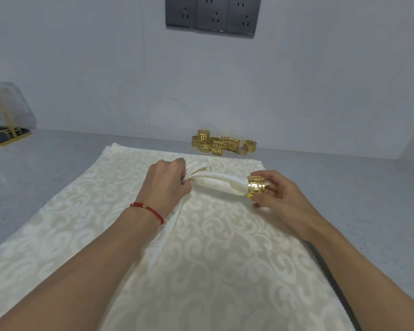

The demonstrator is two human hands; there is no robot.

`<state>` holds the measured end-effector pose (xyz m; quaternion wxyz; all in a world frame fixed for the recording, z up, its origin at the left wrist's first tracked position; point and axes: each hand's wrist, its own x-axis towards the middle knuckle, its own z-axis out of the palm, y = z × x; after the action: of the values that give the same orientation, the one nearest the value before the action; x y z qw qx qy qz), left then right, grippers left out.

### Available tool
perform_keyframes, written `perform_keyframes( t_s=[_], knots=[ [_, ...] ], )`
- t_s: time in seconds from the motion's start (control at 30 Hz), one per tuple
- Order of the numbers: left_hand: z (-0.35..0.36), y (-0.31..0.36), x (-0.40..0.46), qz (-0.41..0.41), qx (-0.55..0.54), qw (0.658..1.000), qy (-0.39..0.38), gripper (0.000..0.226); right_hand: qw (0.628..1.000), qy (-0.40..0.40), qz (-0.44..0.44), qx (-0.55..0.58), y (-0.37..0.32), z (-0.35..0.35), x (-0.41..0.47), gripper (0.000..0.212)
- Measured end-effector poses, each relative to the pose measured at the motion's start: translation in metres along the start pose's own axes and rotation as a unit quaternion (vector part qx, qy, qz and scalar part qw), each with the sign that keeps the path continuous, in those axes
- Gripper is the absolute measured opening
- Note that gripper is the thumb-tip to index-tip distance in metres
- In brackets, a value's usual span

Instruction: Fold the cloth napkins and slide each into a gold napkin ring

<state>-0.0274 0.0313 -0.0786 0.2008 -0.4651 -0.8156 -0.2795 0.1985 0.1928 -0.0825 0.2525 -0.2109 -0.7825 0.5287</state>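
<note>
Both hands are up over the cloth, working one napkin between them. The left hand (166,181), with a red string bracelet (148,209) on its wrist, has its fingers curled tight around a gathered bunch of the cream napkin (213,181); the fabric puckers out from that grip. From there the napkin runs as a rolled tube across to the right, and its far end sits inside a gold napkin ring (255,186). The right hand (276,195) pinches that ring, thumb low on the near side and fingers wrapped around the back. The rest of the same napkin trails down from the left hand's grip, toward the near edge of the view.

Underneath lies a stack of patterned cream napkins (58,223), spread flat on the grey table (368,211), with at least a second layer showing at the far left corner. Beyond the stack, against the wall, a cluster of spare gold rings (221,145) sits in a loose heap, touching one another. Far left on the table there's a gold-rimmed tray (6,137) with a clear bag-like thing on it. Up on the wall, a row of three dark power sockets (213,14).
</note>
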Motion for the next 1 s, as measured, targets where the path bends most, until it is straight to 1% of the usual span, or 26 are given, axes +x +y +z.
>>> perform_keyframes(
  t_s=[0.1, 0.2, 0.27, 0.33, 0.5, 0.6, 0.67, 0.73, 0.83, 0.9, 0.97, 1.0],
  knots=[
    [0.001, 0.001, -0.002, 0.000, -0.003, 1.000, -0.005, 0.016, 0.998, -0.008, -0.004, -0.055, -0.006, 0.006, -0.004, 0.039],
    [0.001, 0.001, -0.003, 0.000, -0.004, 1.000, -0.011, 0.015, 0.993, 0.018, -0.019, -0.119, -0.007, 0.011, -0.005, 0.040],
    [0.001, 0.002, -0.003, 0.006, -0.004, 1.000, -0.022, 0.015, 0.974, 0.037, -0.065, -0.215, -0.008, 0.011, -0.005, 0.043],
    [0.001, 0.005, -0.005, 0.013, -0.006, 0.999, -0.030, 0.014, 0.948, 0.039, -0.095, -0.300, -0.010, 0.010, -0.005, 0.045],
    [0.003, 0.015, -0.008, 0.030, -0.013, 0.998, -0.048, 0.016, 0.909, 0.017, -0.097, -0.404, -0.013, 0.013, -0.004, 0.052],
    [0.005, 0.025, -0.011, 0.056, -0.003, 0.997, -0.050, 0.015, 0.886, 0.025, -0.131, -0.443, -0.017, 0.026, -0.005, 0.048],
    [0.006, 0.033, -0.014, 0.075, -0.009, 0.996, -0.050, 0.015, 0.885, 0.056, -0.135, -0.442, -0.024, 0.035, -0.006, 0.047],
    [0.008, 0.038, -0.017, 0.092, -0.032, 0.995, -0.037, 0.019, 0.897, 0.078, -0.117, -0.418, -0.027, 0.038, -0.006, 0.046],
    [0.011, 0.037, -0.017, 0.117, -0.070, 0.991, -0.009, 0.028, 0.903, 0.104, -0.120, -0.398, -0.024, 0.033, -0.007, 0.052],
    [0.011, 0.036, -0.017, 0.134, -0.082, 0.988, 0.005, 0.030, 0.922, 0.122, -0.109, -0.351, -0.025, 0.030, -0.008, 0.054],
    [0.009, 0.035, -0.017, 0.149, -0.085, 0.985, 0.026, 0.032, 0.948, 0.138, -0.067, -0.277, -0.028, 0.032, -0.009, 0.053],
    [0.008, 0.035, -0.017, 0.154, -0.087, 0.984, 0.036, 0.033, 0.955, 0.146, -0.048, -0.253, -0.029, 0.034, -0.009, 0.052]
  ],
)
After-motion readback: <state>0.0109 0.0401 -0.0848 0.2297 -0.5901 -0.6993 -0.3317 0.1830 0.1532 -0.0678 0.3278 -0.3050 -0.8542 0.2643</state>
